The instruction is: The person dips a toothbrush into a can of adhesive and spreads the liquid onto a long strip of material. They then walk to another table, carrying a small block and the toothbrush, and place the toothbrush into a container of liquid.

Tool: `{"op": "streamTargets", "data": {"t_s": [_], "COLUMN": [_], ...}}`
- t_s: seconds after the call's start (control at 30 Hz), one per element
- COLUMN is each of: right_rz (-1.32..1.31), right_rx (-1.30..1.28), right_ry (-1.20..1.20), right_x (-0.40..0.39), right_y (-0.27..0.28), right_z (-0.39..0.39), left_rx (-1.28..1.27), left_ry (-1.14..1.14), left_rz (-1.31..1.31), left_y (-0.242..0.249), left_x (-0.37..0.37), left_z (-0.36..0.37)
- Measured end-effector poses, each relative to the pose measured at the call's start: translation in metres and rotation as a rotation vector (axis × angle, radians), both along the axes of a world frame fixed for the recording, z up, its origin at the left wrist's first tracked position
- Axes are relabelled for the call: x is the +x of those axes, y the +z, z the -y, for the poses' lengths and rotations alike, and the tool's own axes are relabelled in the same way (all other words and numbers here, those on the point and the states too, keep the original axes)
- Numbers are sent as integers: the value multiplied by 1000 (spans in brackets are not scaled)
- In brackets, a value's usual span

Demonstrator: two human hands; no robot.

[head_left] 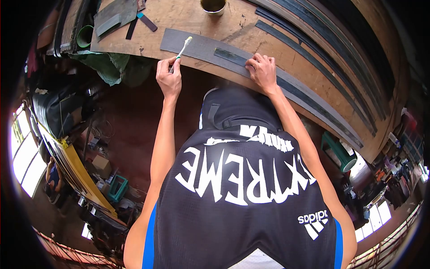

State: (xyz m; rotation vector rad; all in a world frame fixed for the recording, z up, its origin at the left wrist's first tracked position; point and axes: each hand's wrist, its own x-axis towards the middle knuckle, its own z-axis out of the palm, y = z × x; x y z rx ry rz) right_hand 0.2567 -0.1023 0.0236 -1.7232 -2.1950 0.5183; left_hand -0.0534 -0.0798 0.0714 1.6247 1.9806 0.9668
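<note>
My left hand (169, 78) is closed around the handle of a toothbrush (182, 48), whose yellowish head points up and away over the table. Beneath the brush head lies a wide grey strip (172, 41), running along the table's near edge. On that strip rests a narrower dark strip (228, 55), stretching off to the right. My right hand (262, 71) is on the dark strip with curled fingers, the fingertips at its edge. Whether they pinch it or only press on it is partly hidden.
A round can (213, 6) stands at the table's far side. Several long dark strips (313, 67) curve across the wooden table (197, 22) on the right. Small dark pieces (147, 22) and grey sheets (115, 15) lie at left. A green stool (336, 152) stands below right; another person (53, 177) is far left.
</note>
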Motion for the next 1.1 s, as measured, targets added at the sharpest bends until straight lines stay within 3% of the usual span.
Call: {"op": "streamTargets", "data": {"t_s": [0.33, 0.43, 0.53, 0.67, 0.87, 1.1], "right_rz": [21, -91, -299, -201, -67, -50], "right_rx": [127, 115, 110, 20, -6, 2], "right_ry": [38, 8, -56, -173, -151, -189], "right_x": [4, 8, 14, 27, 39, 29], "right_y": [-3, -4, -3, 14, 4, 1], "right_z": [12, 13, 16, 25, 33, 33], "left_rx": [-159, -235, -239, -316, -148, -286], "left_ry": [-190, -233, -377, -460, -770, -744], "left_rz": [163, 163, 53, -24, -287, -537], "left_y": [-16, -13, -14, -9, -35, -16], "left_x": [40, 51, 59, 72, 100, 41], "left_z": [11, 14, 16, 9, -12, -53]}}
